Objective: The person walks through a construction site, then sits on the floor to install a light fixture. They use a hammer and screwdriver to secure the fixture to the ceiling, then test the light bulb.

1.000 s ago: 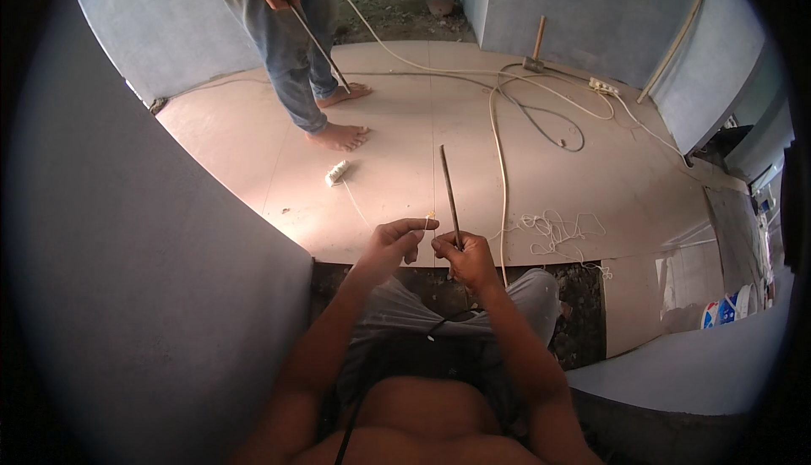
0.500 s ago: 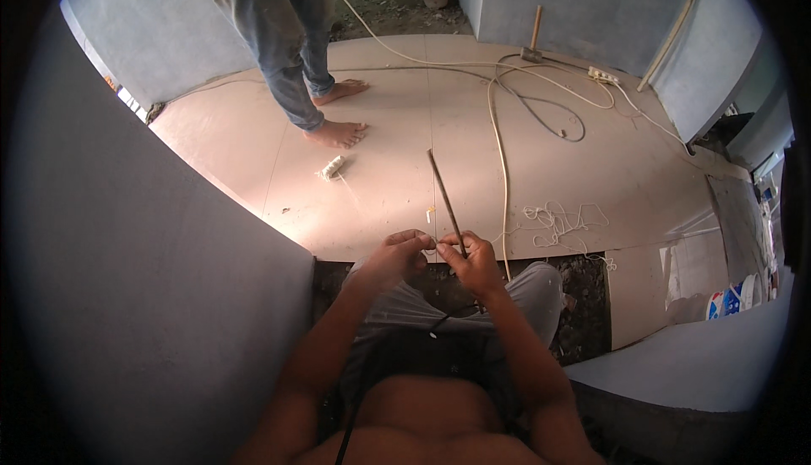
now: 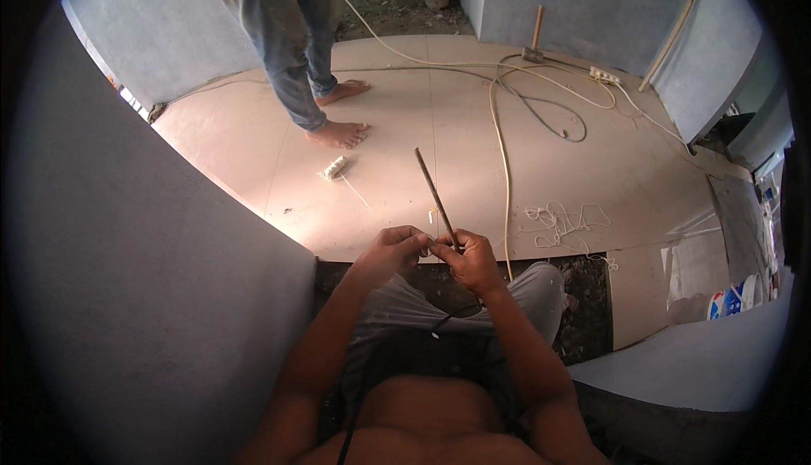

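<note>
My right hand is closed around a thin dark metal rod, which tilts up and away to the left. Close beside it, my left hand is pinched shut, its fingertips meeting those of the right hand by the rod. A thin strand, seemingly string, is between the fingertips; its details are too small to see. Beyond my left hand, a spool of white string lies on the floor, with its loose end trailing toward my hands. A tangle of pale string lies to the right.
Another person stands barefoot on the large floor tiles. Cables cross them to a power strip. A mallet stands near the back wall. A grey wall rises at left; rough soil shows beside my knee.
The rod has shifted left and leans further, and my hands have moved slightly left with fingertips still together. More of the string trailing from the spool shows.
</note>
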